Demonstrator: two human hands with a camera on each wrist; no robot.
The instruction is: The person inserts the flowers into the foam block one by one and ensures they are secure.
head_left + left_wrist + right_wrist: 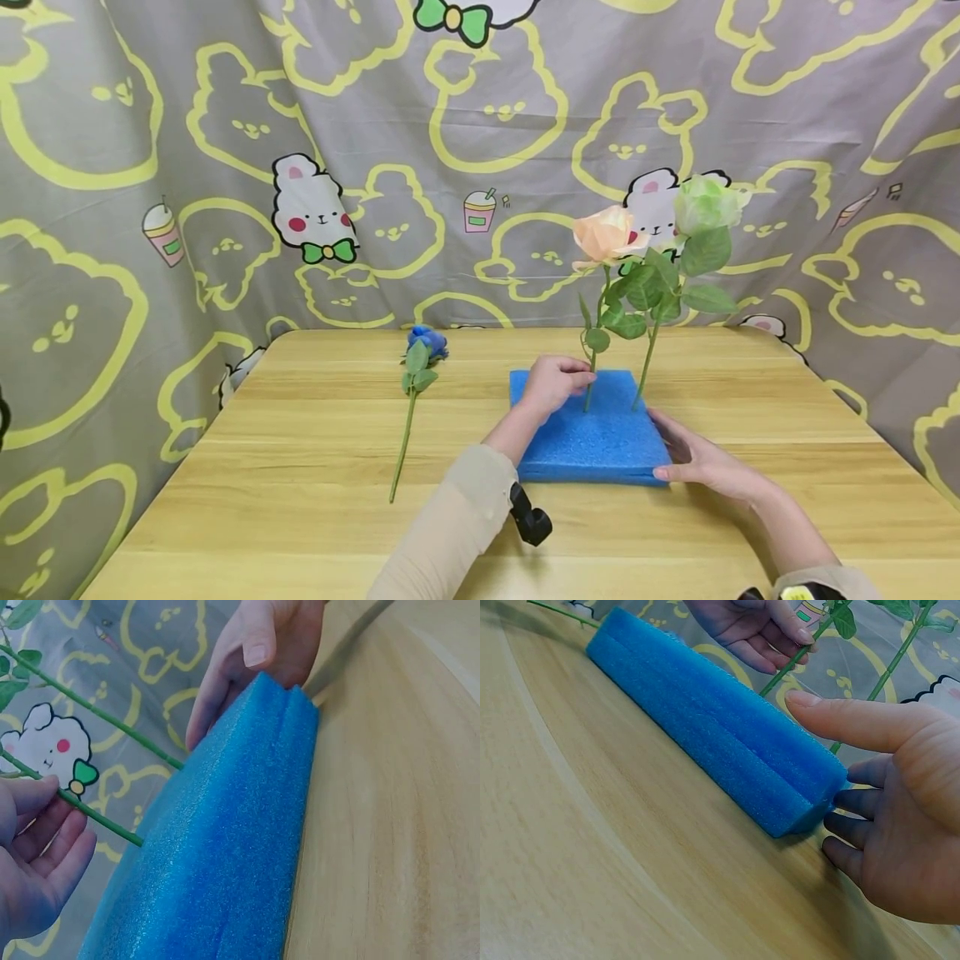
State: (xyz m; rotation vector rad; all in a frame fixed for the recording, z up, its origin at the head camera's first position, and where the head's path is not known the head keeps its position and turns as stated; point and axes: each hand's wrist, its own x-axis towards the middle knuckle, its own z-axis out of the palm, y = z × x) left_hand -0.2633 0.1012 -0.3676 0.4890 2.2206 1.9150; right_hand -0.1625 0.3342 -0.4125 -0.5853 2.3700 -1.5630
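In the head view, a blue foam block (581,446) lies on the table with two artificial flowers upright in it. One is a peach rose (604,235); the other, to its right, has a pale green bloom (707,205). My left hand (553,385) pinches the peach rose's stem (109,823) between thumb and fingers, a little above the foam. At the block's right side is my right hand (708,468), its fingers nearly straight against that end and its thumb by the front corner. The right wrist view shows these fingers (859,802) touching the foam.
A blue rose (427,342) with a long green stem lies on the wooden table (300,467), left of the foam. Behind the table hangs a grey curtain (390,125) with yellow cartoon outlines. Black camera straps (529,515) sit at the wrists.
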